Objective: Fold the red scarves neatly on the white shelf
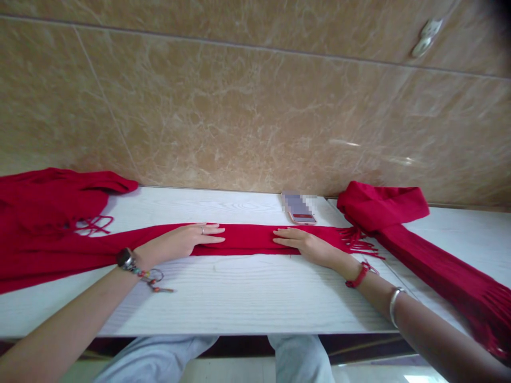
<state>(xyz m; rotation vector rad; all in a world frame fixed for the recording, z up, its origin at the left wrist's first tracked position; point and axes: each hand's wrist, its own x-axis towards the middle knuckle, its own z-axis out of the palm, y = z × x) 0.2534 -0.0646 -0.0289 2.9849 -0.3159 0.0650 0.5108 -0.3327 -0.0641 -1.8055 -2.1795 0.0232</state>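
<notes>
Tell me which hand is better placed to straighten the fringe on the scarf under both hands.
The right hand, probably: it lies on the red scarf, nearer the fringe. The left hand rests farther along the scarf.

Indoor room, exact type unclear: could be home, shop or small workroom, nothing in view settles it. Back wall (239, 117) is glossy tan marble-look tile with straight joints and light glare. Small pale fitting (427, 38) sits on it, upper right. White wood-grain worktop (239, 298) runs along the wall, seam toward the right. Red fringed scarves (247, 239) lie along it, plus a phone (305, 218) near the wall. Pale floor (235, 371) below, bright patch lower right.
</notes>
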